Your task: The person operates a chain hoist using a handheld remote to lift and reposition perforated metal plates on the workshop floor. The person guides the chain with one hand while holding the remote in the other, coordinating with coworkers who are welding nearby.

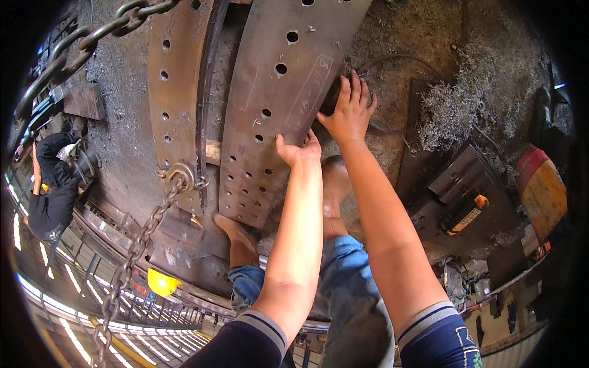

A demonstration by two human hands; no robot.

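A long, rust-brown steel plate (251,92) with several round holes and chalk marks stretches away in front of me. My left hand (299,150) is at its right edge, with the thumb over the top face and the other fingers curled at the edge, partly hidden. Just to the right, my right hand (348,113) has its fingers spread and its thumb close to the same edge. Nothing shows in its grasp. Left of this plate lies a second, narrower curved plate (175,86) with holes. A shackle (180,173) sits at its near end, joined to a chain (138,251).
A heavy chain (83,46) crosses the upper left. Metal shavings (457,107) lie on the right, near dark steel blocks (461,175) and an orange-yellow object (469,214). A yellow helmet (162,282) is at lower left. A person (52,190) in dark clothes crouches far left.
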